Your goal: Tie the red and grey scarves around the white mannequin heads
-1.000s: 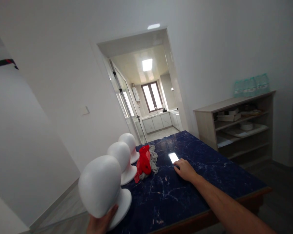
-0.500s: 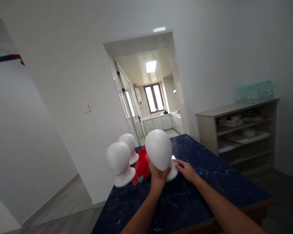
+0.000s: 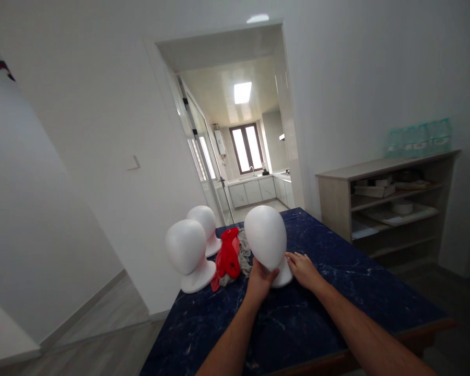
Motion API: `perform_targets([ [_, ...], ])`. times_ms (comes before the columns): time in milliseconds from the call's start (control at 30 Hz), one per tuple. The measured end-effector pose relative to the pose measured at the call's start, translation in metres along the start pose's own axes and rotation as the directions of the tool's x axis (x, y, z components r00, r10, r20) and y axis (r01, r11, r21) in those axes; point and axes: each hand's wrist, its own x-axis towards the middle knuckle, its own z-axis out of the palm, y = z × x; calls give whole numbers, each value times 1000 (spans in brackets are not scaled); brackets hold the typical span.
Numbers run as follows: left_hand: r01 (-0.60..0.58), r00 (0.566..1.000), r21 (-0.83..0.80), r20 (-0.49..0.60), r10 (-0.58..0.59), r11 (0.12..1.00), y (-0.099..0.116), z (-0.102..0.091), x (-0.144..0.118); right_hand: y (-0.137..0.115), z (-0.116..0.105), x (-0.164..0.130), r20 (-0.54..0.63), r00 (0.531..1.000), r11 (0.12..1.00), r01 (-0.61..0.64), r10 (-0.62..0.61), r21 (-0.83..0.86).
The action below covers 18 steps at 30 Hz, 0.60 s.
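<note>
One dark blue marbled counter (image 3: pixel 293 329) stretches before us, with a shelf unit (image 3: pixel 332 201) beyond its right side. On the counter we have the nearest white head form (image 3: pixel 265 235) upright, right of two more head forms (image 3: pixel 186 245). Between lie a red cloth (image 3: pixel 230 258) and a gray cloth (image 3: pixel 245 256). Our left hand (image 3: pixel 259 284) has its fingers clamped on the upright form's neck; our right hand (image 3: pixel 304 270) touches its base, though whether those fingers grip we cannot tell.

One white head form (image 3: pixel 265 236) has shifted — now right of the red cloth (image 3: pixel 230 256).
</note>
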Motion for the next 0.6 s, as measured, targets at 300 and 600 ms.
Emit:
perform_targets([
  [300, 19, 998, -23, 64, -17, 1000, 12, -6, -4, 8, 6, 1, 23, 1000, 1000, -20, 20, -9],
  [600, 45, 997, 825, -72, 27, 564, 2, -96, -3, 12, -1, 8, -263, 963, 995, -76, 56, -65],
])
